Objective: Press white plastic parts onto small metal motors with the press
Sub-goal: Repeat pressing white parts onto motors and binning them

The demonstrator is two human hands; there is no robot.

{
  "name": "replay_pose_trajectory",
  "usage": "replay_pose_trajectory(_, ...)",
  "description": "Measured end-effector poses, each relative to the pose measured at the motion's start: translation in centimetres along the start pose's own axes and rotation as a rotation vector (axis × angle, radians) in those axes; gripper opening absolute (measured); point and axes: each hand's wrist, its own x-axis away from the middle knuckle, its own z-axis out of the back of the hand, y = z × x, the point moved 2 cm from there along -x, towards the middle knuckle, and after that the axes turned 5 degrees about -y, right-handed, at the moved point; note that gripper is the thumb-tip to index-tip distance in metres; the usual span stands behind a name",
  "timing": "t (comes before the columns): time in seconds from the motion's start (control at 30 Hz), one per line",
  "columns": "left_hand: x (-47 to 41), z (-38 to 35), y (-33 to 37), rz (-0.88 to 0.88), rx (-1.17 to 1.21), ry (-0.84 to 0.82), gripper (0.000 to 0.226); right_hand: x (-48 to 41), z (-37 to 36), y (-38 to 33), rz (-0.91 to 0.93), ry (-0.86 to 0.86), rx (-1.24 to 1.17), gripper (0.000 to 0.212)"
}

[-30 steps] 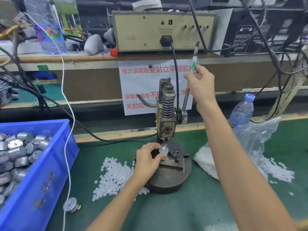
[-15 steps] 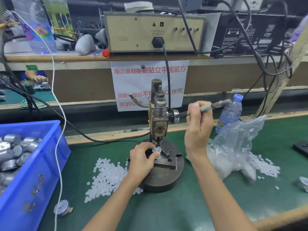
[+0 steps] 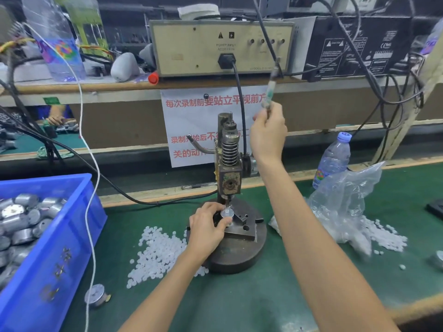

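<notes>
The left hand [image 3: 206, 226] pinches the motor [image 3: 227, 213] on the press [image 3: 229, 180] base under the ram, the right hand [image 3: 268, 135] grips the upright lever [image 3: 271, 88] at 1 o'clock — white parts [image 3: 158, 250] lie at the base's 8 o'clock.

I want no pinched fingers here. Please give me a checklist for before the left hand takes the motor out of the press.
1. Lever raised upright: ok.
2. Right hand holds the lever: ok.
3. Press tip clear of the motor: cannot tell, the tip sits very close above it.
4. Left hand pinches the motor on the fixture: ok.
5. White part seated fully on the motor: cannot tell, too small.
</notes>
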Motion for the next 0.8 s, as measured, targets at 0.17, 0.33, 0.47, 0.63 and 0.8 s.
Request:
replay_pose_trajectory(0.17, -0.3, -0.1, -0.2, 0.007, -0.057, -0.028, 0.028, 1.4, 0.4, 3.1, -0.172, -0.088, -0.139, 0.037)
replay_pose_trajectory(0.33, 0.6, -0.3, 0.0, -0.043, -0.158, 0.094, 0.024, 10.9, 3.7, 9.8, -0.230, 0.021, -0.135, 0.027)
replay_pose_trajectory(0.47, 4.2, -1.6, 1.7, -0.207, -0.046, 0.111, 0.024, 16.3, 4.0, 12.9, -0.315, -0.307, -0.068, 0.016)
replay_pose_trajectory(0.63, 8.0, -3.5, 5.2, -0.315, 0.096, -0.064, 0.031, 19.2, 6.7, 13.1, -0.304, -0.360, -0.078, 0.023)
replay_pose_trajectory(0.8, 11.6, -7.3, 9.6, -0.426, 0.191, -0.163, 0.027, 22.4, 13.8, 13.2, -0.338, -0.162, -0.148, 0.022)
